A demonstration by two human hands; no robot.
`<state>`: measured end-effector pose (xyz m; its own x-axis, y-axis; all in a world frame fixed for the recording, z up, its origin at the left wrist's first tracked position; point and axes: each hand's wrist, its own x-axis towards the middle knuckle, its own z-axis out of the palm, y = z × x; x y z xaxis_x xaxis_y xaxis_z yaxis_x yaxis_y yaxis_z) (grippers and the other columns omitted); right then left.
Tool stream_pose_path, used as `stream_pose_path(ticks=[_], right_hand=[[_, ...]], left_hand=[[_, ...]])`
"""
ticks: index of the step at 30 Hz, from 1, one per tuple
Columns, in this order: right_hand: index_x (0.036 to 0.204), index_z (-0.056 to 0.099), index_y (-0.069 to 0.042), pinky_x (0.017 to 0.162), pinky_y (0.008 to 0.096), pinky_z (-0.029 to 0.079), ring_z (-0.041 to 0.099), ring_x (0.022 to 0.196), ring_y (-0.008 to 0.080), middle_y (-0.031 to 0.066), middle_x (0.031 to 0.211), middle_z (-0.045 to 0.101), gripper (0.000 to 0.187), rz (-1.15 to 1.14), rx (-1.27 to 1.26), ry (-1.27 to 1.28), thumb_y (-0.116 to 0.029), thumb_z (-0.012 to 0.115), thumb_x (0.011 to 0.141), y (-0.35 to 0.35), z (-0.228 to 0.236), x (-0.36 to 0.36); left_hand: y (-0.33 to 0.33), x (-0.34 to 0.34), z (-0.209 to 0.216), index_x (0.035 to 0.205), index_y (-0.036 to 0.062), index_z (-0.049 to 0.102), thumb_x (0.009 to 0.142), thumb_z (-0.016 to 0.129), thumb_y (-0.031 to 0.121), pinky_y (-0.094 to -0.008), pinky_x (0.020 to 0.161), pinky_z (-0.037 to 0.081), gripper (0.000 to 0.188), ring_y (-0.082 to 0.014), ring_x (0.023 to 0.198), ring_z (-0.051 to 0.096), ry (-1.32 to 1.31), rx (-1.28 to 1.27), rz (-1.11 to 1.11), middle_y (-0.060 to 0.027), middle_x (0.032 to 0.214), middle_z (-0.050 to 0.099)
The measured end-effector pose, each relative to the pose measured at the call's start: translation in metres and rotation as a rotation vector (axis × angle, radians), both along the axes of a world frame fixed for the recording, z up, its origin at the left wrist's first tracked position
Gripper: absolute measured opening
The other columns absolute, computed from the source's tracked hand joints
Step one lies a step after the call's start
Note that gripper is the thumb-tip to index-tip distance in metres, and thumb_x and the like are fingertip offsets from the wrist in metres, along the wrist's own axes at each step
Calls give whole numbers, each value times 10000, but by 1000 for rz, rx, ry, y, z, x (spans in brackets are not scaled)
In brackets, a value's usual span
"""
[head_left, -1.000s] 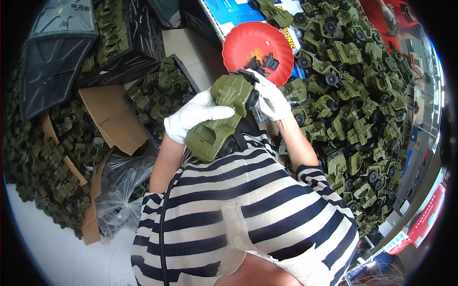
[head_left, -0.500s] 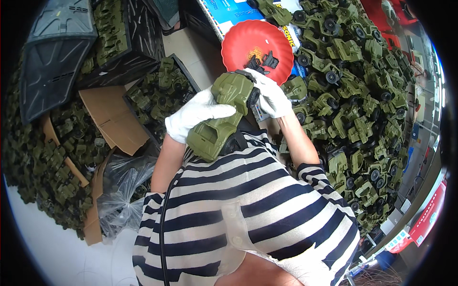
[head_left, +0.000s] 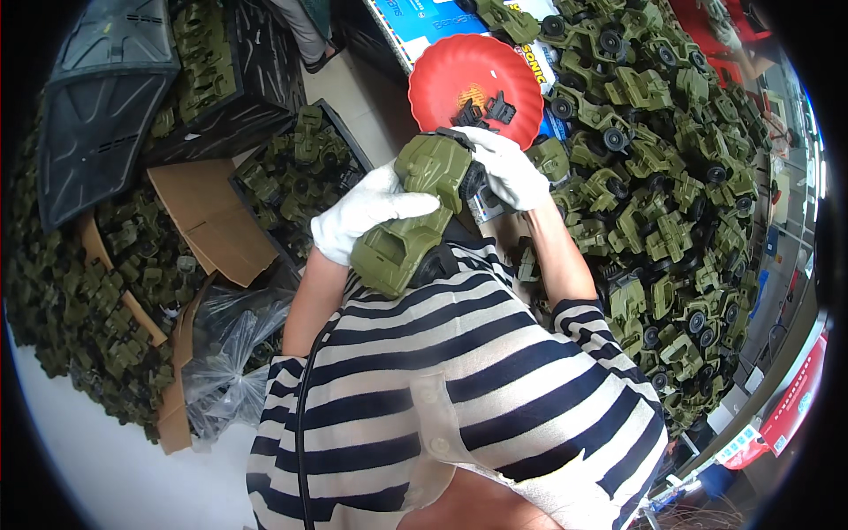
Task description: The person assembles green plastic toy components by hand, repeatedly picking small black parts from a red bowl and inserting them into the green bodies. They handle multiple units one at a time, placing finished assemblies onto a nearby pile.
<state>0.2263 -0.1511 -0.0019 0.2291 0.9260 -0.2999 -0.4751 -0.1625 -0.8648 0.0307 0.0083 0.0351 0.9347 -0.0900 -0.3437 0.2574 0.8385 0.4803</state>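
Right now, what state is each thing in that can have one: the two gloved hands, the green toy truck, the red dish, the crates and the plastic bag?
Left hand: white-gloved, gripping the toy truck's side.
Right hand: white-gloved, closed on the truck's front end.
Olive-green plastic toy truck: held up in both hands, tilted.
Red scalloped plastic dish: upright, holding a few small black parts.
Black plastic crate: open, filled with green parts.
Clear plastic bag: crumpled, lying open.

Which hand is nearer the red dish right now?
Right. The right hand sits just below the red dish, at the toy truck's top end; the left hand grips the truck lower down.
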Motion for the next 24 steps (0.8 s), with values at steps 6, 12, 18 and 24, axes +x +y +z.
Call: stream_pose_path(ticks=[6, 12, 18, 24], right_hand=[[1257, 589, 27, 1050, 356, 404, 565, 1158, 199, 110, 1250, 618, 409, -258, 75, -74, -283, 456, 1024, 19, 11, -26], [1239, 578, 12, 1008, 359, 428, 579, 1146, 221, 136, 1246, 609, 387, -330, 74, -559, -237, 577, 943, 22, 4, -51], [1271, 544, -28, 940, 413, 475, 602, 1099, 318, 183, 1213, 577, 639, -325, 77, -974, -231, 781, 714, 12, 18, -68], [1169, 587, -19, 815, 420, 492, 614, 929, 347, 176, 1008, 622, 406, -561, 136, -1118, -159, 668, 796, 17, -5, -77]], left_hand=[[-43, 15, -53, 1554, 46, 132, 894, 706, 255, -331, 1066, 399, 899, -195, 1312, 445, -107, 689, 339, -129, 1478, 396], [-22, 17, -49, 1390, -26, 445, 909, 543, 628, -363, 1085, 374, 818, -250, 1264, 505, -199, 1025, 512, -149, 1343, 546], [-21, 23, -60, 1232, -20, 566, 951, 541, 503, -358, 997, 434, 594, -246, 1116, 589, -209, 1017, 524, -138, 1168, 623], [-24, 29, -57, 1117, -33, 597, 978, 469, 210, -337, 925, 473, 308, -218, 1013, 616, -164, 998, 583, -132, 1058, 650]])
